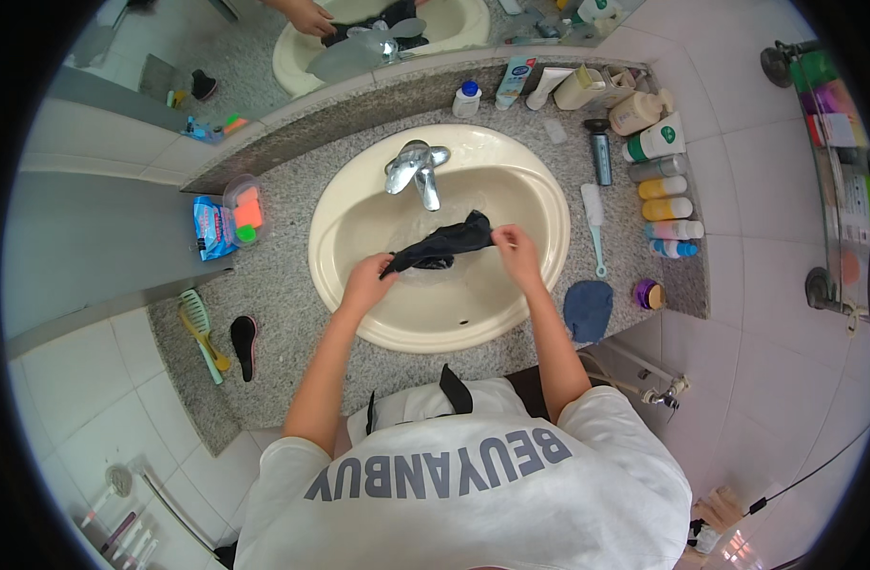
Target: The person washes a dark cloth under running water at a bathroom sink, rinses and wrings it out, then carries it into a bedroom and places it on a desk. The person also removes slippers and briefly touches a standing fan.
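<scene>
A dark, wet-looking cloth (445, 241) is stretched between my two hands over the cream oval washbasin (435, 324). Its left end is pinched in my left hand (368, 283), near the basin's front left. My right hand (518, 255) grips the other end, at the basin's right side. Part of the cloth hangs lower, into the bowl, where water seems to lie around it. Above the bowl, at the back rim, stands a chrome single-lever faucet (417, 171). Whether water runs from its spout I cannot tell.
Bottles and tubes, among them a white tube (654, 142), line the right wall. An electric shaver (600, 153), a pale blue brush (593, 228) and a folded blue cloth (589, 311) lie right of the basin. A black hairbrush (244, 348) and a blue packet (214, 228) are on the left.
</scene>
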A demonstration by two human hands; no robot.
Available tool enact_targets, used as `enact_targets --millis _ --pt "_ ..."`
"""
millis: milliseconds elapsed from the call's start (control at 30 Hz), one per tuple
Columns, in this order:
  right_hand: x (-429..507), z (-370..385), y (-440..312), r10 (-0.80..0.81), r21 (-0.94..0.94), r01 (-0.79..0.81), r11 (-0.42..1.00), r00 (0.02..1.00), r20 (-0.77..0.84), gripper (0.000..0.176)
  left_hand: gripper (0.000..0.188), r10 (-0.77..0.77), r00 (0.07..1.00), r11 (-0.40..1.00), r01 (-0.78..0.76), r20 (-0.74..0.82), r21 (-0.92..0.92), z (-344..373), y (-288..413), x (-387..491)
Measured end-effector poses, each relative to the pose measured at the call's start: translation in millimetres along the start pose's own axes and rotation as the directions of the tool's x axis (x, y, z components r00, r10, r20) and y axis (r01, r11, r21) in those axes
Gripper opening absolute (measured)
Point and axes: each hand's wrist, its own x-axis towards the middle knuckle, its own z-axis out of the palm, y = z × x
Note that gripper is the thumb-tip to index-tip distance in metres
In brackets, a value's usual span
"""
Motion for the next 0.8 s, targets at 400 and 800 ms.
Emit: enact_targets --millis 400,800 --pt "31.8 106.1 88.5 -0.183 -0.766 0.555 0.325 0.831 0.525 0.085 0.062 -0.048 0.972 0.933 -0.039 0.229 0.358 42.5 16.8 -7.1" --pt "34.1 112.7 76.2 -0.316 -0.637 0.391 0.664 0.919 0.235 0.061 0.058 -0.134 0.970 0.990 0.122 0.202 0.074 48.1 -21.8 -14.2"
